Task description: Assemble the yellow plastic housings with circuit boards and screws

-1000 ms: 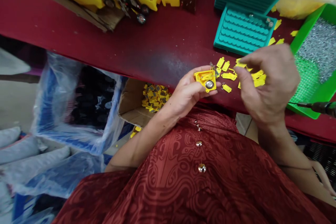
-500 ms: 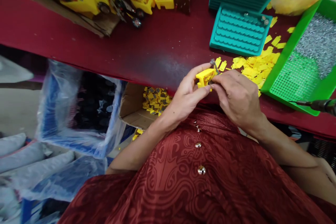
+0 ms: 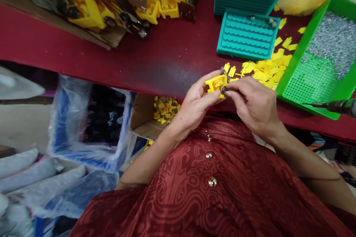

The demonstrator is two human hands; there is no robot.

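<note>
My left hand [image 3: 198, 98] is closed around a small yellow plastic toy car body [image 3: 213, 83], its hollow side facing up. The thumb presses along the near edge, and a small grey part with wires [image 3: 224, 72] sticks out at the far end. Between the thumb and finger of my right hand [image 3: 254, 100] is a small dark round part [image 3: 223, 90], held against the right side of the body. Just beyond the hands, flat yellow plastic pieces [image 3: 267, 70] lie loose on the red tabletop [image 3: 155, 55].
A teal ridged tray [image 3: 247, 35] stands ahead, beside a green basket [image 3: 289, 77] of small metal screws. A screwdriver-like tool [image 3: 339, 106] points in from the right. Toy bodies with wheels fill a cardboard box [image 3: 108, 42] at far left; a carton [image 3: 139, 114] sits below the table edge.
My right fingers have drawn back slightly, showing the dark round part more clearly. The yellow body is tilted a little further open toward me. The whole view has shifted slightly.
</note>
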